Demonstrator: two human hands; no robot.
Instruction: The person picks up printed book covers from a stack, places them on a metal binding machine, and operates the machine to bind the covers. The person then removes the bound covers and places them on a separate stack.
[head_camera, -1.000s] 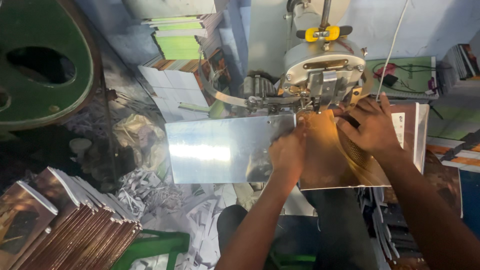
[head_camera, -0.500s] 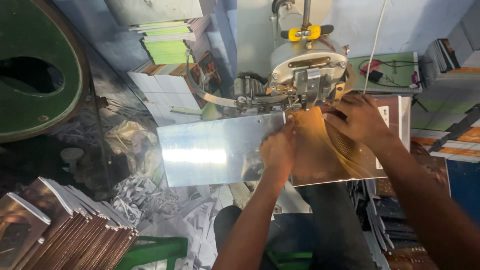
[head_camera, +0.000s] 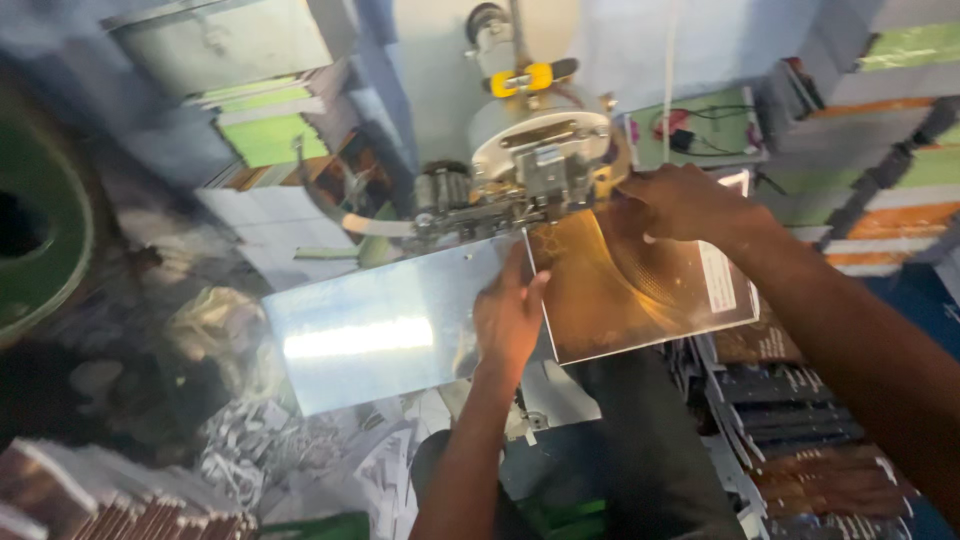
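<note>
While the left hand (head_camera: 510, 320) lies flat, fingers together, on the metal plate's (head_camera: 380, 330) right edge beside the brown booklet (head_camera: 630, 290), the right hand (head_camera: 685, 205) pinches the booklet's far edge just under the machine head (head_camera: 535, 165). Fingers so near could be caught (my judgement). No containers visible; booklets (head_camera: 800, 440) stack loose at right.

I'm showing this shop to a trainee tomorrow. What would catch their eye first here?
Probably the shiny metal plate at centre, glaring with reflected light, with the left hand pressed on its right edge. Next, the brown booklet lying beside it, its top held by the right hand under the stitching machine above.
</note>
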